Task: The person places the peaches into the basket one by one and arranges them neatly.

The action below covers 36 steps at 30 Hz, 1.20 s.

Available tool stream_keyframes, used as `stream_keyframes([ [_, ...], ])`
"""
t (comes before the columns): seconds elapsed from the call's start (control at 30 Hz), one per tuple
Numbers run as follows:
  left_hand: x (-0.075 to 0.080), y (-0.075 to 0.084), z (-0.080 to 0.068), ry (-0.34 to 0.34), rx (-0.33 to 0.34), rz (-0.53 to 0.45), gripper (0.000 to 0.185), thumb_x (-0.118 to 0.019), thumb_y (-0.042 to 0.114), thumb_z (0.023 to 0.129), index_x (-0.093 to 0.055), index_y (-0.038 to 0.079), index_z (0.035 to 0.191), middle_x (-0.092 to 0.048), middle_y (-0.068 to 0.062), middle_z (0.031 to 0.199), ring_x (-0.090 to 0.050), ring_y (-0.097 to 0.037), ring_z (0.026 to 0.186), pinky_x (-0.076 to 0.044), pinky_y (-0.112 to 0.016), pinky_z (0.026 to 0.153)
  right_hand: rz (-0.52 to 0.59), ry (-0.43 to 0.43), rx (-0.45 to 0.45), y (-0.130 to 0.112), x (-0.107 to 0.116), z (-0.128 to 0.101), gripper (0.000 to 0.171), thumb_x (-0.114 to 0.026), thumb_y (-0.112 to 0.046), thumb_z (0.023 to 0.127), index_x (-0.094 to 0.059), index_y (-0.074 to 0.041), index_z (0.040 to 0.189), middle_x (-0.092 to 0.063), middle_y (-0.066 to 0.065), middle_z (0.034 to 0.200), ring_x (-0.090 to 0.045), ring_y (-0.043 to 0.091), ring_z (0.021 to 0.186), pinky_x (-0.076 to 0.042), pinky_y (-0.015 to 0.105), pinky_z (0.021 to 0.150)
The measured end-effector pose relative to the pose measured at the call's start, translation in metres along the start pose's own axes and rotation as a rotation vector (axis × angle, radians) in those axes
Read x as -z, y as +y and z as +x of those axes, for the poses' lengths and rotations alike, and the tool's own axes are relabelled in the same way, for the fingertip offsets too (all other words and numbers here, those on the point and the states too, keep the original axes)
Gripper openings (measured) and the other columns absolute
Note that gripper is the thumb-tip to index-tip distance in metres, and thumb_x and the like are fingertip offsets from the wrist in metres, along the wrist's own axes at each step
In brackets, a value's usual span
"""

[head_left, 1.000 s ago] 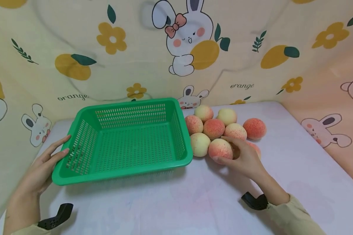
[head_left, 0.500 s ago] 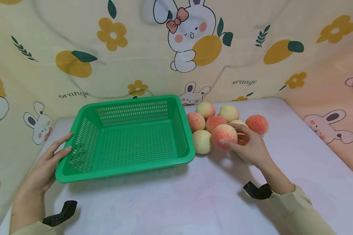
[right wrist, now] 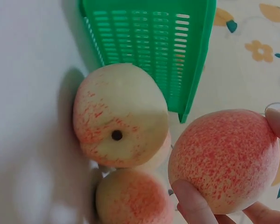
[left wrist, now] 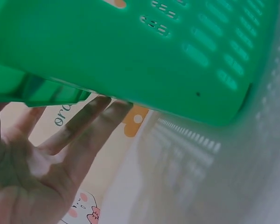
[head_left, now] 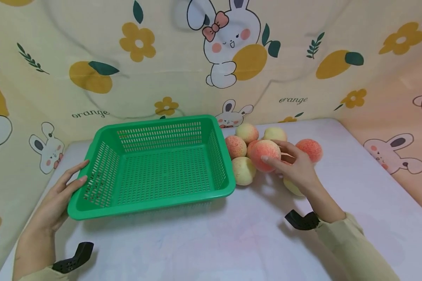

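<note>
Right hand (head_left: 300,168) has thumb and fingers pinching a roundish blushed peach (head_left: 265,156) near the green basket's (head_left: 151,205) right end, while the left hand's (head_left: 54,201) fairly straight fingers touch its left rim. Basket's opening faces up, long axis left-to-right, right end angled away; a pale peach (head_left: 244,171) and others crowd that end.

smooth plastic basket (head_left: 151,205); matt peaches (right wrist: 224,158); cloth backdrop (head_left: 176,70)
</note>
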<state>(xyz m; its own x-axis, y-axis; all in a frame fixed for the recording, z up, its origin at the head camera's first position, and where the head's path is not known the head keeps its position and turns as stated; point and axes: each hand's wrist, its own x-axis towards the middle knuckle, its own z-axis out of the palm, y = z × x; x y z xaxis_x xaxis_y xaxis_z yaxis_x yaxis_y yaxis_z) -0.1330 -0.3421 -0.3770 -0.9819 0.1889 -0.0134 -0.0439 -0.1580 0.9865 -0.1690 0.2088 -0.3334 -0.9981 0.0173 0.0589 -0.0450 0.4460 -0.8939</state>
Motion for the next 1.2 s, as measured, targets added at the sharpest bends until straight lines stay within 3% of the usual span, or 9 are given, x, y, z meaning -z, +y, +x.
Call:
stream_keyframes([
  [0.3,-0.004,-0.002,0.000,0.036,-0.006,0.018,0.043,-0.039,0.012,0.104,-0.043,0.034,0.140,-0.063,0.006,0.103,-0.069,-0.012,0.074,-0.057,-0.027,0.058,0.059,-0.031,-0.040,-0.015,-0.011,0.006,0.066,-0.074,-0.037,0.084,-0.047,-0.015,0.140,-0.053,0.009,0.128,-0.060,0.005,0.097,-0.056,0.023,0.071],
  [0.5,-0.007,-0.001,0.003,0.034,-0.009,0.012,0.042,-0.041,0.012,0.103,-0.045,0.033,0.139,-0.065,0.006,0.101,-0.069,-0.012,0.075,-0.057,-0.027,0.059,0.079,-0.002,-0.033,-0.021,-0.021,0.009,0.065,-0.075,-0.039,0.083,-0.050,-0.017,0.139,-0.055,0.006,0.127,-0.059,0.011,0.100,-0.058,0.028,0.074],
  [0.8,-0.004,-0.001,0.001,0.045,0.002,0.020,0.041,-0.041,0.012,0.103,-0.046,0.034,0.137,-0.066,0.006,0.101,-0.070,-0.013,0.073,-0.057,-0.027,0.059,0.120,-0.061,-0.091,-0.037,-0.033,0.012,0.072,-0.074,-0.049,0.080,-0.046,-0.026,0.142,-0.053,0.002,0.133,-0.054,0.019,0.112,-0.058,0.032,0.077],
  [1.0,-0.003,-0.001,0.001,0.052,0.011,0.019,0.041,-0.042,0.012,0.103,-0.046,0.035,0.137,-0.065,0.006,0.101,-0.070,-0.013,0.074,-0.057,-0.027,0.059,0.071,-0.072,-0.029,-0.052,-0.035,0.019,0.062,-0.072,-0.052,0.080,-0.053,-0.030,0.135,-0.057,0.001,0.128,-0.058,0.019,0.112,-0.056,0.029,0.079],
  [1.2,-0.003,0.001,0.000,0.066,0.013,0.029,0.041,-0.043,0.013,0.103,-0.046,0.034,0.138,-0.064,0.007,0.102,-0.069,-0.012,0.074,-0.057,-0.027,0.059,0.027,-0.097,0.002,-0.063,-0.039,0.031,0.065,-0.070,-0.050,0.083,-0.050,-0.023,0.138,-0.053,0.007,0.133,-0.053,0.027,0.121,-0.050,0.041,0.095],
])
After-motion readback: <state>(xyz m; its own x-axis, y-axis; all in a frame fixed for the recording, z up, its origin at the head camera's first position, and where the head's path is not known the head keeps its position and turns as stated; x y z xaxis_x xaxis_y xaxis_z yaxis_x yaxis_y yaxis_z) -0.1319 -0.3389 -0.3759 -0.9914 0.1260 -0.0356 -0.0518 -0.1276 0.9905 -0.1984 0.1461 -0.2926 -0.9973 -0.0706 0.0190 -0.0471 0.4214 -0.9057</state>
